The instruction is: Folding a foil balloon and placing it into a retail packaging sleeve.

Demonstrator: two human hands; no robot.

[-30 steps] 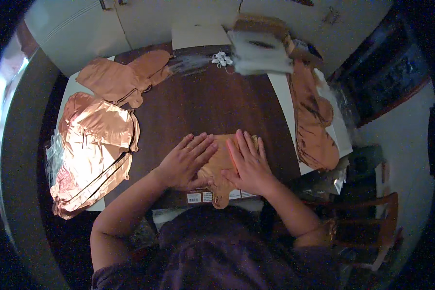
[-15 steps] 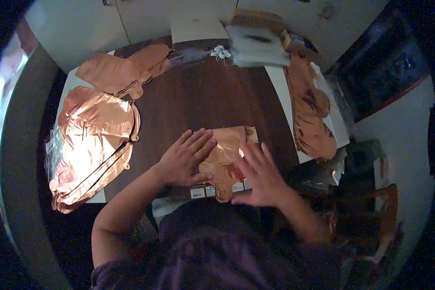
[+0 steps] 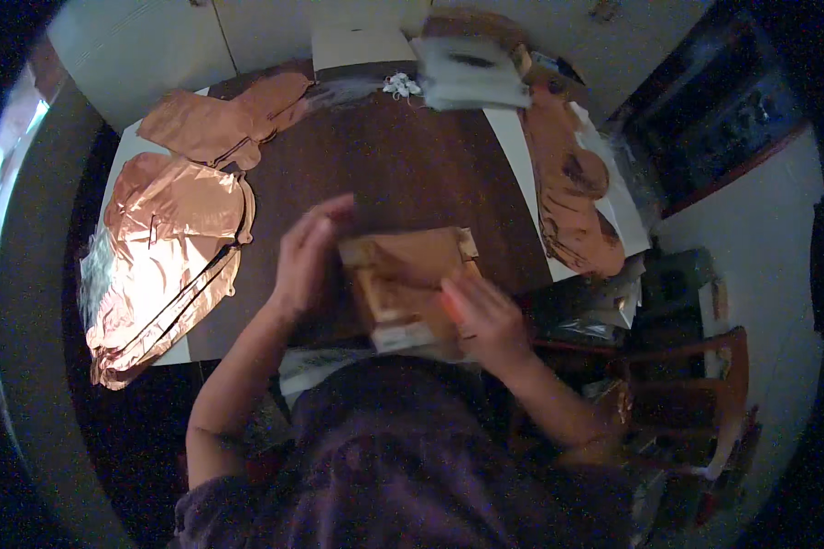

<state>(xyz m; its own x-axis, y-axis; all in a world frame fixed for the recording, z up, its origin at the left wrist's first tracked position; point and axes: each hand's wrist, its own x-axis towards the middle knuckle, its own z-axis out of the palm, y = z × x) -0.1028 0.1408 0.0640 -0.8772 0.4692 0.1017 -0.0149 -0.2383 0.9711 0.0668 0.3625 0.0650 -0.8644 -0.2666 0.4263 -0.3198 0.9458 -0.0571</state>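
Note:
In front of me at the table's near edge is a folded copper-coloured foil balloon (image 3: 407, 261), smeared by motion, with a pale printed strip (image 3: 403, 337) along its near side. My right hand (image 3: 493, 320) is at its right edge, fingers bent against the foil; the thumb is hidden. A small orange-red patch shows by those fingertips. Raised just left of the foil, my left hand (image 3: 309, 261) is blurred, with its fingers stretched out and nothing in them.
Flat foil balloons lie at the left, one shiny (image 3: 178, 265) and one duller (image 3: 220, 119) behind it. Another balloon (image 3: 572, 188) lies on the right. At the back are a white tangle (image 3: 403, 86) and a clear plastic bag (image 3: 471, 73). A wooden chair (image 3: 728, 384) stands right.
My left hand has lifted off the foil and moved left. My right hand has closed in on the right edge, and the folded balloon has shifted and turned a little.

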